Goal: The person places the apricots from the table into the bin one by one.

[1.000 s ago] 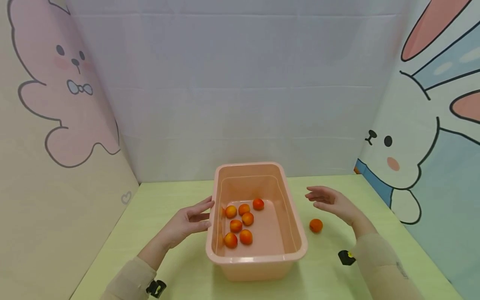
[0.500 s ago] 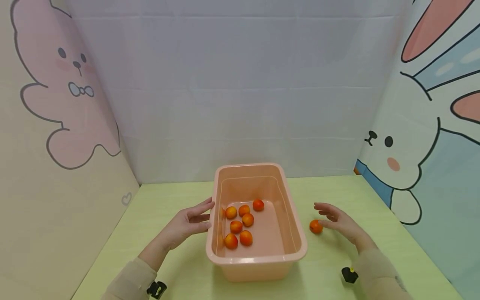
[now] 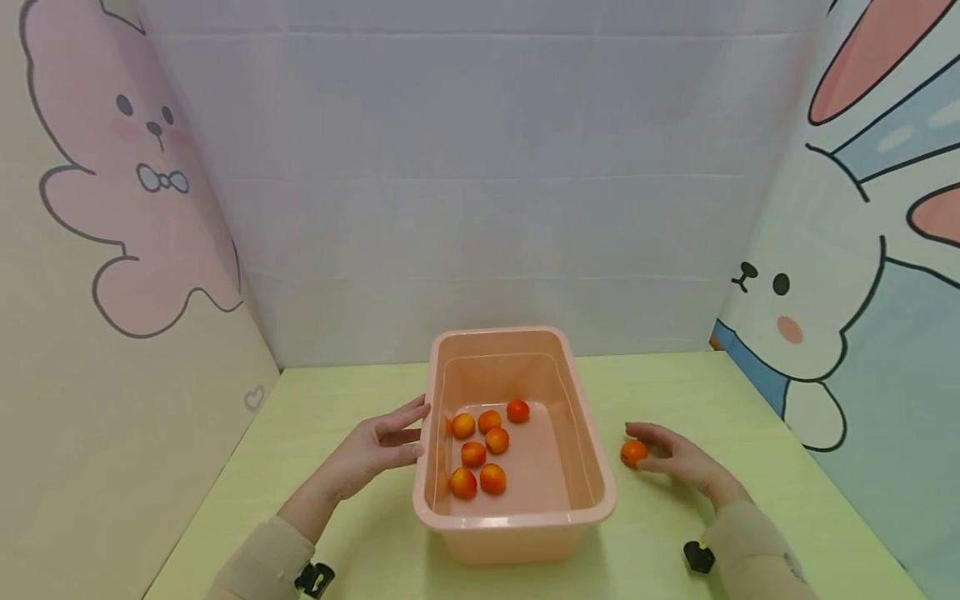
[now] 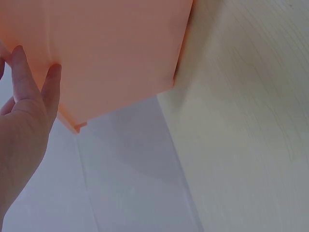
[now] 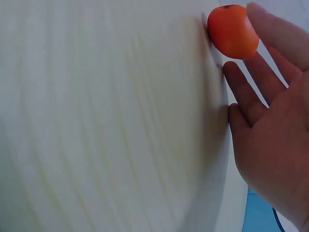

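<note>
In the head view my left hand (image 3: 378, 446) rests its fingertips against the left rim of a peach-coloured plastic bin (image 3: 517, 522). The left wrist view shows straight fingers (image 4: 21, 72) against the bin's outer wall. To the right of the bin, one small round orange-red fruit (image 3: 633, 453) lies on the table. My right hand (image 3: 678, 461) is spread around it, thumb on the near side and fingers on the far side. In the right wrist view the thumb tip overlaps the fruit (image 5: 232, 32), and whether it presses is unclear. Several similar fruits (image 3: 473, 454) lie in the bin's left part.
The pale green table (image 3: 352, 382) extends around the bin. A white cloth wall (image 3: 480, 183) rises along the back edge, close behind the bin. Side panels with a pink bear (image 3: 161, 267) and a white rabbit (image 3: 817, 300) flank the table.
My right hand has come down and toward me from above the table, to around the loose fruit. The left hand, the bin and the fruits show no clear movement.
</note>
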The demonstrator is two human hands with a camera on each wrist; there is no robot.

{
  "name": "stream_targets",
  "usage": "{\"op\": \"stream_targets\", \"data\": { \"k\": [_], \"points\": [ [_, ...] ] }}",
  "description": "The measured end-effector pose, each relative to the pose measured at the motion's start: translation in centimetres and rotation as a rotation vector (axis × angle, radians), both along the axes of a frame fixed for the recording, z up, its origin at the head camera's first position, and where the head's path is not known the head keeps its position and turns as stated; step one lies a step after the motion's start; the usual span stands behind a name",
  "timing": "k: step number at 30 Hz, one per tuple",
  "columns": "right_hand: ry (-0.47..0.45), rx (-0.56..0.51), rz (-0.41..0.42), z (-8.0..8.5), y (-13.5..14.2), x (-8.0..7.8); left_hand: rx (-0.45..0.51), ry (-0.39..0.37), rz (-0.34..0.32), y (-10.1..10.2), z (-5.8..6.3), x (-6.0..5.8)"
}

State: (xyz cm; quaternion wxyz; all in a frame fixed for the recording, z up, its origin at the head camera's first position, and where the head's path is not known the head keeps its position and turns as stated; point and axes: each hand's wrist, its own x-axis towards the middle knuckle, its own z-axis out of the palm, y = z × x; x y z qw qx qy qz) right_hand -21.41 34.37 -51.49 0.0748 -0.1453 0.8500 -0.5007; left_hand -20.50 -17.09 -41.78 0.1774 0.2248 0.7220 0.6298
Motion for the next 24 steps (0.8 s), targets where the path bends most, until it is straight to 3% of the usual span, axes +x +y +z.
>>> {"op": "stream_targets", "data": {
  "k": [7,12,16,24],
  "points": [
    [0.022,0.042,-0.019,-0.1,-0.2,0.3,0.031,0.001,-0.016,0.0,-0.2,-0.1],
    [0.036,0.039,-0.053,0.8,-0.5,0.4,0.050,-0.002,-0.027,-0.1,-0.3,-0.1],
    [0.044,-0.015,-0.060,2.7,-0.9,0.2,0.045,0.003,-0.026,0.0,-0.3,-0.1],
    [0.141,-0.072,-0.016,8.5,-2.0,-1.7,0.043,-0.002,-0.028,-0.1,-0.3,-0.1]
  ]
}}
